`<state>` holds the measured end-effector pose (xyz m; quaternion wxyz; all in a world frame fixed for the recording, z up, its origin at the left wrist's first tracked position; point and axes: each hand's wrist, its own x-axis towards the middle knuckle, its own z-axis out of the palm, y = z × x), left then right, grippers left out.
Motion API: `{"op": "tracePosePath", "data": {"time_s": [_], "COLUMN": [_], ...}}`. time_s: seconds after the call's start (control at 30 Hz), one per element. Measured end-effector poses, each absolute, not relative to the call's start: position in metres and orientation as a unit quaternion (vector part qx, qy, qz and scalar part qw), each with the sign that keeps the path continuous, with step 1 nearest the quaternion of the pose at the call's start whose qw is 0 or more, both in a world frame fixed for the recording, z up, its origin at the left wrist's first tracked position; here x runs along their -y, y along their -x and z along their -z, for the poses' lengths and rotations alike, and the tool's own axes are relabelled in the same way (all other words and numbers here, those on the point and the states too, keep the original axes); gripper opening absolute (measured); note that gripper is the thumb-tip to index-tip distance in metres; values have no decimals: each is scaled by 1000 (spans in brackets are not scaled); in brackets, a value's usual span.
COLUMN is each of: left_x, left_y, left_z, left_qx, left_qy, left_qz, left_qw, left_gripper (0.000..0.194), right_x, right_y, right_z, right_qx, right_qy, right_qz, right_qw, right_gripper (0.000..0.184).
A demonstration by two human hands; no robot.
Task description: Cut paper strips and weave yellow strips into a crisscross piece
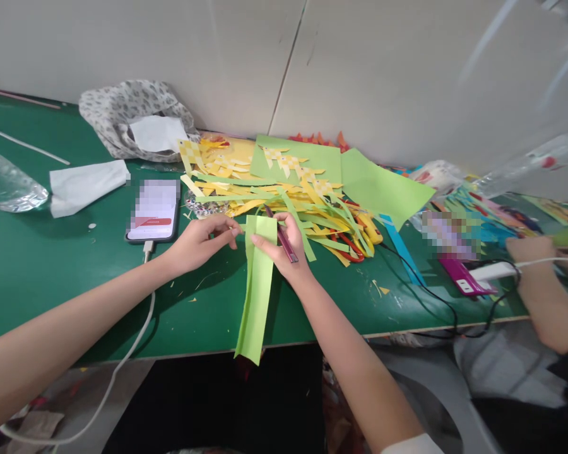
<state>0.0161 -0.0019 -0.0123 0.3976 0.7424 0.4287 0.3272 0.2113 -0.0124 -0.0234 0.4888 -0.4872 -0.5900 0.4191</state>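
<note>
My right hand (288,247) holds a folded strip of light green paper (259,296), with the thumb pressed on its face. The paper hangs down past the table's front edge. Also gripped in that hand is a slim dark-red tool (286,243), slanting across the palm; whether it is a pen or a craft knife, I cannot tell. Just left of the paper's upper edge is my left hand (211,239), thumb and forefinger pinched together. A tiny greenish bit shows at those fingertips, too small to make out.
Behind my hands lies a heap of yellow and green paper strips (265,192), with checkered paper shapes (284,161) and green sheets (381,183). A plugged-in phone (154,211), tissue (89,186) and patterned cloth bag (118,116) are left. At right are cables, a purple box (464,276) and another person's arm (546,296).
</note>
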Motion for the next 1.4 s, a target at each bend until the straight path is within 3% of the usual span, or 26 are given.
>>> {"op": "tracePosePath", "data": {"time_s": [0.37,0.63,0.83,1.1,1.4], "left_x": [-1,-1,1,2,-2], "left_y": [-17,-19,-19,-18,-18], "left_z": [16,17,17,14,8], "left_qx": [-435,-406,-405,-404,-456], "left_qy": [-722,-735,-733,-743,-566], "left_qz": [-349,-315,-310,-300,-502], "left_qw": [409,442,450,441,470], "left_gripper": [32,33,27,26,23], "right_x": [17,14,9,17,15], "right_y": [-207,-208,-211,-206,-207], "right_z": [21,20,25,19,21], "right_qx": [635,642,583,658,692], "right_qy": [469,492,515,478,561], "right_qz": [-431,-382,-364,-353,-234], "right_qw": [437,447,513,463,389], "right_gripper": [41,38,39,34,27]}}
